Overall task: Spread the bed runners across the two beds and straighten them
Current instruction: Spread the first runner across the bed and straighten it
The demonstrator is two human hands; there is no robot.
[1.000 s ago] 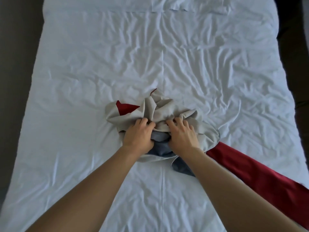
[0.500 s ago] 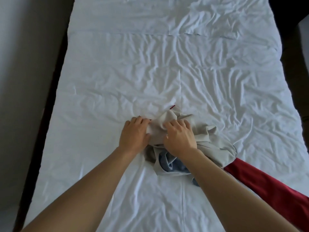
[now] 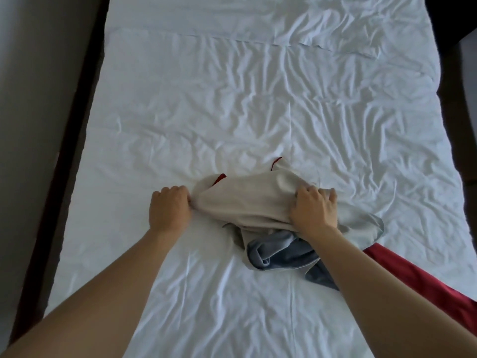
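A bunched bed runner (image 3: pixel 242 202) lies in the middle of a white, wrinkled bed (image 3: pixel 232 104). Its beige underside faces up, with slivers of red at the far edge. A red stretch of the runner (image 3: pixel 418 282) trails off toward the lower right under my right forearm. A blue-grey fold of cloth (image 3: pixel 286 251) pokes out beneath the beige part. My left hand (image 3: pixel 169 208) pinches the beige fabric at its left end. My right hand (image 3: pixel 313 209) grips it at the right end. The fabric is stretched between both hands.
A grey wall (image 3: pixel 31 99) and a dark bed frame edge (image 3: pixel 77 125) run along the left side. A dark gap (image 3: pixel 462 60) borders the bed on the right. A folded-back sheet edge (image 3: pixel 232 38) crosses the bed near the head end.
My hands, close together on the bunched runner before, have pulled apart sideways, drawing the beige fabric out between them. My view has shifted, showing more wall at the left.
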